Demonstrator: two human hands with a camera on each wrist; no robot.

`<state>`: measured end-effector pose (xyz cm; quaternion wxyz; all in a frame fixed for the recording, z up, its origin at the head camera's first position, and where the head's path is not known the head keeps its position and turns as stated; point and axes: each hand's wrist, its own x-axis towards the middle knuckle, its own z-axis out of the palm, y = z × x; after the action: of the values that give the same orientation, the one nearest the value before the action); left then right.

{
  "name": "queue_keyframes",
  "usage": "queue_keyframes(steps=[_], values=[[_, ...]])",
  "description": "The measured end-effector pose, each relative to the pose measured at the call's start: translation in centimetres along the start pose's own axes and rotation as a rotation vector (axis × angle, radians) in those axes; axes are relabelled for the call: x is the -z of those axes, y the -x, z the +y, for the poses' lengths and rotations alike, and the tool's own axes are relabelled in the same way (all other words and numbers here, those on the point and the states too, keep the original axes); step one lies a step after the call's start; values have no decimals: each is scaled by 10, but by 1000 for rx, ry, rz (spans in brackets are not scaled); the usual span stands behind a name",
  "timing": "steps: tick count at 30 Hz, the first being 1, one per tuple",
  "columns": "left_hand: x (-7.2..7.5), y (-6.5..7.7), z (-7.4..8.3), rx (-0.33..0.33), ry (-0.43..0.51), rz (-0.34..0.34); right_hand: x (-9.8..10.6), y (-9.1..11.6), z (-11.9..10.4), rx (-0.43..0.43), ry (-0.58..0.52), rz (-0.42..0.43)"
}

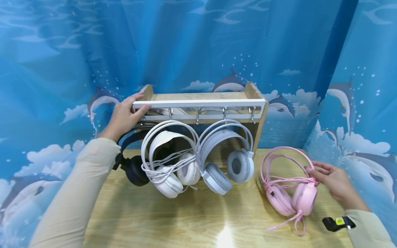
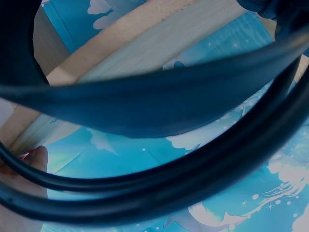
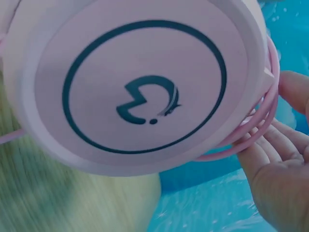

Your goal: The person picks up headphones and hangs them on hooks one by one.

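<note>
My left hand [image 1: 123,115] grips the left end of a hook rack [image 1: 201,103], a wooden shelf with a white front rail. In the left wrist view a black headband [image 2: 159,104] fills the foreground. At the right, my right hand [image 1: 336,182] holds pink headphones [image 1: 307,201] by the side of the headband, above an ear cup. Their pink cable is wound around the band, and a loose end dangles below. The right wrist view shows one pink ear cup [image 3: 145,63] up close, with the fingers beside the cable loops.
Black headphones [image 1: 136,170], white headphones [image 1: 169,184] and grey headphones [image 1: 243,165] hang along the rack's front. Metal hooks [image 1: 224,113] line the rail. The rack stands on a wooden table [image 1: 198,220], with a blue dolphin-print curtain [image 1: 192,44] behind.
</note>
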<state>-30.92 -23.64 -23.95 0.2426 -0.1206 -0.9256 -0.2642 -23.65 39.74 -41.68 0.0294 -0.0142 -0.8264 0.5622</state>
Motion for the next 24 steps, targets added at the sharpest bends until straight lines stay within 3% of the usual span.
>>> queue_keyframes(steps=[5,13,17,22,24], values=[[-1,1,0,9,-2,-10,-4,12,-10,38,27,-24],[-2,0,0,6,0,-6,-2,28,-24,227,-346,-163],[-2,0,1,5,6,-10,4,36,-39,348,-374,-178],[-1,0,0,8,5,-8,12,42,-58,437,-391,-151],[-1,0,0,10,6,-8,13,42,-64,469,-445,-164]])
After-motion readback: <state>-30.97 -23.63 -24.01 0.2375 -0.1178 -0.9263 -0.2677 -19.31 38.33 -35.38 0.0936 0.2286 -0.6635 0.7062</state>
